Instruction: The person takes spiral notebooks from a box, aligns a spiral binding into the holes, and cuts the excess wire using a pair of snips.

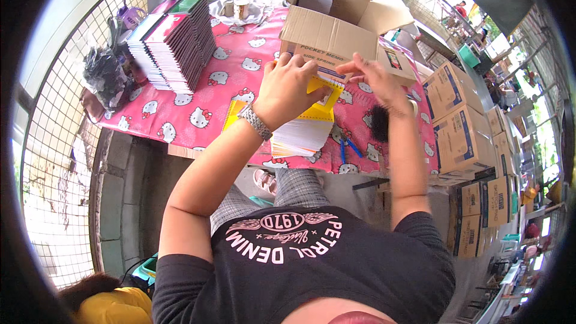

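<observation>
By left fingers (309, 68) | yellow notepad (333, 92) | spiral edge away | long axis unclear

The right hand (375, 78), upper centre, is blurred; the left hand (289, 89) partly hides a yellow notebook (332, 99); lower left, someone's yellow shirt (117, 308) is cut off.
</observation>
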Demonstrator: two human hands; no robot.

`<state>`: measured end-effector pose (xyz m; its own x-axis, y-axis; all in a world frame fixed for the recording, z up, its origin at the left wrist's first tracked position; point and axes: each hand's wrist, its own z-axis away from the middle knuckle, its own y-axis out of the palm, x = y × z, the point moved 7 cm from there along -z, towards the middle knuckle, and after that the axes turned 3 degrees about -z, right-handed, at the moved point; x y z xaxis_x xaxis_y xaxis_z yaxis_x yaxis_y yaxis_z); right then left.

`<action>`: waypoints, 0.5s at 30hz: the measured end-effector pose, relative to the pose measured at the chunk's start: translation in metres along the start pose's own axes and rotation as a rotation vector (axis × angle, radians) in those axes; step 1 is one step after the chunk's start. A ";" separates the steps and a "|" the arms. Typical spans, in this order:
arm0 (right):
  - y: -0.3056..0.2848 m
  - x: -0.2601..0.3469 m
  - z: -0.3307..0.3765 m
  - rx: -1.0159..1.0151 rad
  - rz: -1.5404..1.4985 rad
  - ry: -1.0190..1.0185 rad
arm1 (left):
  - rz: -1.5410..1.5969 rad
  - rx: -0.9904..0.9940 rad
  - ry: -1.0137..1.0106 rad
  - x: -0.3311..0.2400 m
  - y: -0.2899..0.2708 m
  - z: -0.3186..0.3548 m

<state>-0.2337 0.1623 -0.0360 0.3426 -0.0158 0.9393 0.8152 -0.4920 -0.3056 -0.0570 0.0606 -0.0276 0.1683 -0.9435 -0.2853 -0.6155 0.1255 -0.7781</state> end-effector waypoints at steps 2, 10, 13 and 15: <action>0.018 0.038 0.005 0.176 0.434 -0.041 | -0.011 -0.012 0.002 -0.002 0.000 -0.003; 0.048 0.081 0.032 0.006 0.989 -0.331 | -0.028 -0.029 0.018 -0.004 0.003 -0.001; 0.046 0.075 0.031 0.010 0.785 -0.156 | -0.023 -0.012 0.008 -0.002 0.000 0.000; 0.049 0.074 0.030 0.096 0.804 -0.065 | -0.029 -0.034 0.012 -0.001 -0.005 0.002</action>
<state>-0.1548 0.1630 0.0139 0.8648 -0.2807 0.4164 0.3432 -0.2751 -0.8981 -0.0529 0.0620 -0.0245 0.1776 -0.9503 -0.2556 -0.6366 0.0871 -0.7663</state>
